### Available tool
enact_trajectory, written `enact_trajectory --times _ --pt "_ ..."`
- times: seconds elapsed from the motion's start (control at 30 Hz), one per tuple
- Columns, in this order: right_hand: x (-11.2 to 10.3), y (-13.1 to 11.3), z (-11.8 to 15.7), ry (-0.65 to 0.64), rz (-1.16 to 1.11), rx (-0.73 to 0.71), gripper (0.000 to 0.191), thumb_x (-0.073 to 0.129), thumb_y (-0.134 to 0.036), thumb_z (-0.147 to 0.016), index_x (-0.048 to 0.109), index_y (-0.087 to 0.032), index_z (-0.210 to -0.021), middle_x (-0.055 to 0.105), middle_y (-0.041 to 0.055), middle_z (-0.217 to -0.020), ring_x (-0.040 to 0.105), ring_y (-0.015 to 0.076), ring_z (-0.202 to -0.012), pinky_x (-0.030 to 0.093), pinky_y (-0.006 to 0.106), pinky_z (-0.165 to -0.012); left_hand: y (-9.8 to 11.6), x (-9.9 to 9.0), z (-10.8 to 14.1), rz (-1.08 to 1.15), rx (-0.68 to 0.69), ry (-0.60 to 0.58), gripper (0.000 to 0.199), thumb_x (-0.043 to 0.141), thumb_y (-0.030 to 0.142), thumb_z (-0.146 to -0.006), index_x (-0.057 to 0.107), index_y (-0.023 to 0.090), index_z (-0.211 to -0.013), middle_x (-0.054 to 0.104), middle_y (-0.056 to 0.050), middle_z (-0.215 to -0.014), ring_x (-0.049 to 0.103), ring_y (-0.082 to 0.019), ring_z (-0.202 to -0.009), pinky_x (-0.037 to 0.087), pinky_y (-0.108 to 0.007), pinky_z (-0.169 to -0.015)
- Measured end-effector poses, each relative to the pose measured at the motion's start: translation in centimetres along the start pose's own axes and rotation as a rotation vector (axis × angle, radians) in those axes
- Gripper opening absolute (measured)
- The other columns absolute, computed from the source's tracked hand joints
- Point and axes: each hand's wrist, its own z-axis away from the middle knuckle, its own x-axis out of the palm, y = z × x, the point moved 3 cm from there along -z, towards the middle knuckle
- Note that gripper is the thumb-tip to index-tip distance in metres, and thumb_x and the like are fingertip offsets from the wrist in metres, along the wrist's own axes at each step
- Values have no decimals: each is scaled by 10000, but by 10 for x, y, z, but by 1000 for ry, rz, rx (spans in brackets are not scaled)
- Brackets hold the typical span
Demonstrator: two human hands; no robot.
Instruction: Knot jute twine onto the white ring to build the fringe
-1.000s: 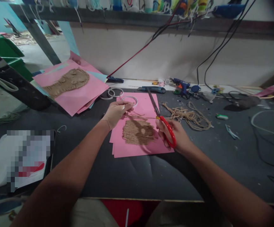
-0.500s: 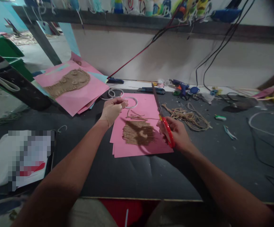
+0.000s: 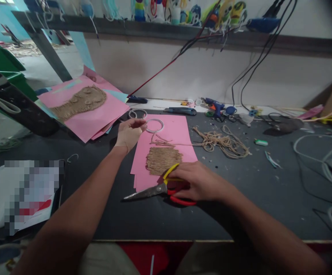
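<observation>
My right hand [image 3: 198,181] holds scissors [image 3: 158,189] with red and yellow handles near the table's front, blades pointing left. My left hand [image 3: 129,133] is closed in a pinch beside the tape ring [image 3: 155,125]; what its fingertips hold, if anything, is too small to make out. Between my hands, a brown twine patch [image 3: 163,160] lies on pink paper [image 3: 180,130]. Short twine pieces [image 3: 161,141] sit just above the patch, and one strand runs right to a loose twine bundle [image 3: 225,143].
Pink sheets with a twine shape [image 3: 82,100] lie at the left, beside a black bottle [image 3: 19,101]. A blue cutter [image 3: 180,111] and a glue gun [image 3: 217,107] are along the back. A white cable [image 3: 316,138] loops at the right.
My right hand has moved down and left with the scissors, whose blades turned from pointing away to pointing left. My left hand remains near the ring.
</observation>
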Motion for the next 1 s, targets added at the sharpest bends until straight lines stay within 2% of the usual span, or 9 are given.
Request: enact_trajectory --times 0.2,0.33,0.63,0.73,0.9,1.0 --pt "2 -6 1 -34 -13 -8 350 706 -390 -873 671 -181 -1151 733 69 -1057 682 206 -933 499 310 -790 -2 1 2 -2 -23 -8 197 776 239 -685 778 160 -865 744 -70 -870 620 -163 -745 494 -283 -633" --pt "3 -11 2 -55 -6 -23 363 689 -416 -890 660 -192 -1174 731 63 -1087 685 202 -942 497 315 -785 -6 0 0 -62 15 4 155 774 244 -686 773 173 -824 731 -53 -835 598 -155 -720 484 -282 -623" --pt "8 -18 1 -166 -12 -4 355 663 -418 -902 648 -201 -1183 699 63 -1215 660 206 -1029 493 338 -845 -2 -2 -1 -238 212 -5 91 733 152 -722 755 182 -804 733 -36 -808 630 -161 -761 484 -319 -759" --pt "9 -18 0 -188 -14 7 362 665 -412 -900 648 -202 -1194 694 61 -1220 654 213 -1047 495 344 -865 0 -4 -2 -309 238 -8 80 742 152 -733 752 192 -803 743 -27 -819 640 -165 -784 486 -331 -812" --pt "4 -22 -1 -192 -48 13 352 629 -415 -928 649 -202 -1207 696 65 -1180 653 208 -1038 504 343 -861 -4 -4 -3 -210 249 11 216 767 169 -723 750 194 -937 727 -18 -795 647 -158 -766 491 -318 -784" --pt "0 -23 -1 -160 -75 12 345 590 -443 -960 660 -205 -1198 706 70 -1139 659 199 -1011 509 339 -848 -6 -2 -2 -201 239 8 217 781 173 -698 755 194 -913 717 -18 -780 635 -156 -758 485 -324 -795"
